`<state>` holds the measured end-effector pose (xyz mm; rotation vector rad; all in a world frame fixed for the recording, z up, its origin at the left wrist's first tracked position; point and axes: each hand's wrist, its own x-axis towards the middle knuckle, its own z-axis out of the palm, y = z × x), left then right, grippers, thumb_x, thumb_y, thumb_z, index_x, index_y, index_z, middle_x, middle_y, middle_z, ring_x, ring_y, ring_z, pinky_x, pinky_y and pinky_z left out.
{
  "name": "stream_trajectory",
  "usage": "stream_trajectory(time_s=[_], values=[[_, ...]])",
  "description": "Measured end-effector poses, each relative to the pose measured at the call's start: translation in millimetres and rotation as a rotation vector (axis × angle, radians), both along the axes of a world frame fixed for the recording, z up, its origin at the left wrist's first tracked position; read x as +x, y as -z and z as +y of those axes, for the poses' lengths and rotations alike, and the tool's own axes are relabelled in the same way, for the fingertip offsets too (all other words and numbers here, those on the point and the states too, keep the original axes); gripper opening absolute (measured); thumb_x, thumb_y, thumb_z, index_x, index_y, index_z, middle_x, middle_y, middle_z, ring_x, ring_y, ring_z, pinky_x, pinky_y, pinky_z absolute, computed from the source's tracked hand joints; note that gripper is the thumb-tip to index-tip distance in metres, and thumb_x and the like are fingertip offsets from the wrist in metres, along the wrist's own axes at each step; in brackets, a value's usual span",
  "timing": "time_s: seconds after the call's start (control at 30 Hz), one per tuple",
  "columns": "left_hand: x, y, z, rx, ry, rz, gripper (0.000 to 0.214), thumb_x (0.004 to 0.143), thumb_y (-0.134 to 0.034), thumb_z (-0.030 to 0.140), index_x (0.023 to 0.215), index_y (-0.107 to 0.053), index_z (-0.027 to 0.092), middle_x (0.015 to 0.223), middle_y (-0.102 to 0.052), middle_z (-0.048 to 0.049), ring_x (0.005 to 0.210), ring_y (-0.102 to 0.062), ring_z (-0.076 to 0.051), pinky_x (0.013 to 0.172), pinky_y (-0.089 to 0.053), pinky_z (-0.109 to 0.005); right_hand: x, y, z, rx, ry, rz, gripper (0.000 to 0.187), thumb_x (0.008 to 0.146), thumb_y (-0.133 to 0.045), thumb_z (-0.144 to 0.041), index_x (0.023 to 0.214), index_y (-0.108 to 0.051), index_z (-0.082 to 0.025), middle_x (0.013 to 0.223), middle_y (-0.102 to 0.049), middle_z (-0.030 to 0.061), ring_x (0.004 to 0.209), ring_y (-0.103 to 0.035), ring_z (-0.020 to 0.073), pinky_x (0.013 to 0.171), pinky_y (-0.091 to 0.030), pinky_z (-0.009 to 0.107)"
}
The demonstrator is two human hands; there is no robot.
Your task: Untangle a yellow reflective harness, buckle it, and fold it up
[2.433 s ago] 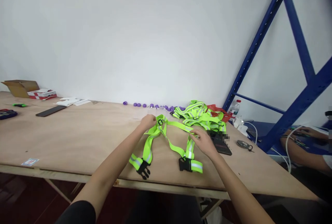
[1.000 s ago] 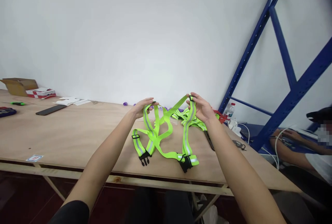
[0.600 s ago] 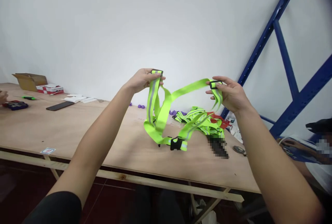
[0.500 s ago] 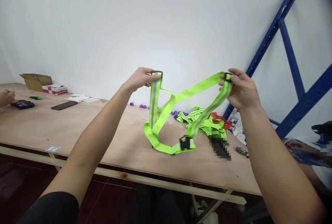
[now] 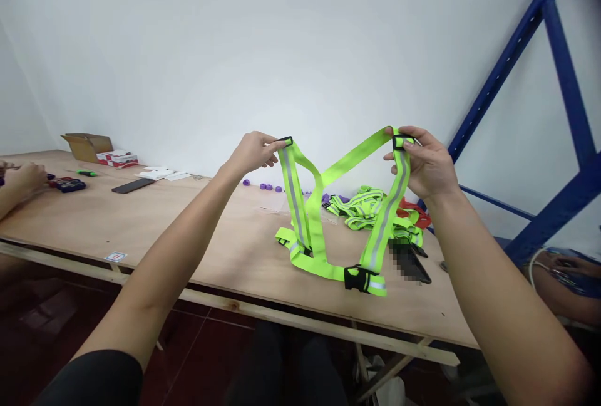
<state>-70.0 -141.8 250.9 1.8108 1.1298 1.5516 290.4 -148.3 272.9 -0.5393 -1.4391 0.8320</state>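
Quantities, worktop (image 5: 225, 255): 1 unit. Hands: 2 (left hand (image 5: 257, 150), right hand (image 5: 429, 161)). Held harness (image 5: 318, 221): 1. Slides on it: 2 visible, namely left slide (image 5: 286, 141) and right slide (image 5: 404, 142). Clip (image 5: 357, 279): 1 clearly visible. Piled harnesses (image 5: 364, 204): overlapping; count not determinable. Purple pieces (image 5: 263, 187): 4 distinct in the row; those near the pile cannot be counted. Boxes: 2 (brown box (image 5: 87, 148), red-white box (image 5: 117, 159)). Dark slab (image 5: 133, 185), left side: 1. Green-handled tool (image 5: 86, 173): 1. Label (image 5: 115, 257): 1. Blue frame (image 5: 509, 55): 1.
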Motion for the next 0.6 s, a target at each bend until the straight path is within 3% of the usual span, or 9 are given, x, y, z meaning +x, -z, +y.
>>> stream_trajectory(time_s=[0.17,0.27,0.4,0.5,0.6], values=[[-2,8.2,9,-0.08,0.174,-0.186,0.05,0.08,-0.077,0.057,0.1,-0.076,0.012,0.076,-0.076,-0.0118,0.074,-0.075,-0.026,0.073,-0.063,-0.039,-5,4.1,7,-0.037,-0.017,0.007,0.026,0.07,-0.074,-0.021,0.096,-0.069,-0.026,0.112,-0.073,0.0037,0.07,-0.073,0.0176,0.041,-0.052,0.026],[-3,9.5,15,-0.1,0.245,-0.375,0.048,0.083,-0.074,0.057,0.102,-0.072,0.013,0.081,-0.077,-0.0101,0.07,-0.074,-0.021,0.069,-0.063,-0.033,-9,6.4,11,-0.043,-0.031,0.015,0.026,0.071,-0.075,-0.021,0.095,-0.068,-0.025,0.109,-0.074,0.0029,0.072,-0.073,0.0174,0.049,-0.056,0.027],[0,3.9,10,-0.041,0.345,-0.629,0.039,0.091,-0.067,0.054,0.106,-0.068,0.018,0.104,-0.077,-0.0087,0.092,-0.075,-0.022,0.071,-0.062,-0.027,-16,8.7,17,-0.064,-0.064,0.05,0.021,0.071,-0.077,-0.025,0.09,-0.07,-0.026,0.104,-0.076,0.0008,0.08,-0.073,0.0175,0.068,-0.062,0.031],[2,-4.8,-4,-0.006,0.428,-0.581,0.036,0.087,-0.074,0.042,0.116,-0.066,0.022,0.122,-0.072,-0.0067,0.107,-0.072,-0.027,0.072,-0.063,-0.026,-16,12.5,24,-0.045,-0.028,0.151,0.014,0.071,-0.077,-0.026,0.081,-0.069,-0.028,0.092,-0.076,-0.0024,0.083,-0.072,0.0164,0.074,-0.062,0.031],[0,-19.3,-14,0.029,0.385,-0.458,0.053,0.079,-0.082,0.033,0.127,-0.062,0.027,0.128,-0.07,-0.0058,0.114,-0.07,-0.033,0.07,-0.063,-0.025,-9,14.9,32,-0.075,0.031,0.136,0.019,0.066,-0.081,-0.021,0.079,-0.068,-0.027,0.084,-0.076,-0.0028,0.065,-0.068,0.0133,0.06,-0.059,0.027]])
